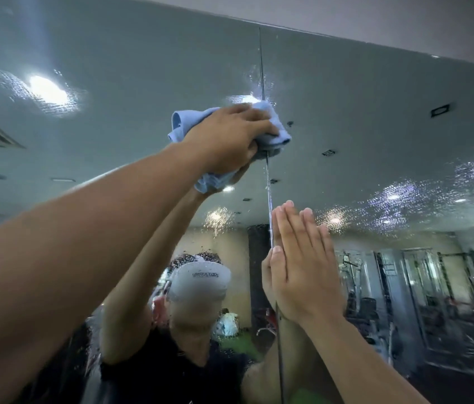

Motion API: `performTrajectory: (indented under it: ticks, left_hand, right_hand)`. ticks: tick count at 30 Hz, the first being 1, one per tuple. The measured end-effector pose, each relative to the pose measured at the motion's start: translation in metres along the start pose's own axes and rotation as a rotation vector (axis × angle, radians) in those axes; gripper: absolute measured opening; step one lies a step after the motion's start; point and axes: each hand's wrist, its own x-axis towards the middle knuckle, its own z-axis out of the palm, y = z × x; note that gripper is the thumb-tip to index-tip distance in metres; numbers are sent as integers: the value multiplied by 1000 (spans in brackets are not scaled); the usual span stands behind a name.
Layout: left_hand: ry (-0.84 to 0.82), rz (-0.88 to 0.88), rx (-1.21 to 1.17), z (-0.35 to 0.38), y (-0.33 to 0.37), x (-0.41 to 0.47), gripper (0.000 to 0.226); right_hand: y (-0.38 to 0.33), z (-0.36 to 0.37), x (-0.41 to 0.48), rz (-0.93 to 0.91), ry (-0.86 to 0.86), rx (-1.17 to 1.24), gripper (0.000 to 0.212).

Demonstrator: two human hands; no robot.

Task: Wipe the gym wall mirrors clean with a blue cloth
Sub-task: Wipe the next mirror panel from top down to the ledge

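A large wall mirror point(375, 118) fills the view, split by a vertical seam point(262, 71) between two panels. My left hand point(230, 138) is raised high and grips a bunched blue cloth point(183, 123), pressing it against the glass right at the seam. My right hand point(302, 258) lies flat on the right panel, lower down, fingers straight and together, just right of the seam. Spray droplets speckle the glass above the cloth and along the right side.
The mirror's top edge meets a pale wall point(404, 16) above. Reflected in the glass are a person in a grey cap point(200, 281), ceiling lights, and gym machines point(422, 287) at the lower right.
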Motion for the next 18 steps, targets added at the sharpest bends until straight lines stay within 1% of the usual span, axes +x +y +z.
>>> performTrajectory:
  ticks: [3, 6, 9, 11, 13, 15, 18]
  left_hand:
    - [-4, 109, 27, 3, 8, -28, 50]
    - [18, 219, 64, 11, 21, -64, 43]
    - [1, 256, 55, 15, 37, -100, 40]
    - [-16, 292, 55, 21, 49, -126, 42]
    - [-41, 358, 43, 27, 60, -153, 47]
    - [-74, 442, 24, 30, 68, -176, 52]
    - [-84, 523, 34, 26, 63, -180, 58]
  right_hand:
    - [1, -2, 0, 2, 15, 54, 66]
    - [3, -3, 0, 32, 83, 203, 61]
    - [7, -5, 2, 84, 154, 384, 55]
    - [8, -8, 2, 95, 180, 425, 52]
    - [8, -12, -1, 66, 152, 355, 52]
    - [8, -13, -5, 46, 84, 237, 55]
    - [10, -8, -12, 32, 13, 106, 56]
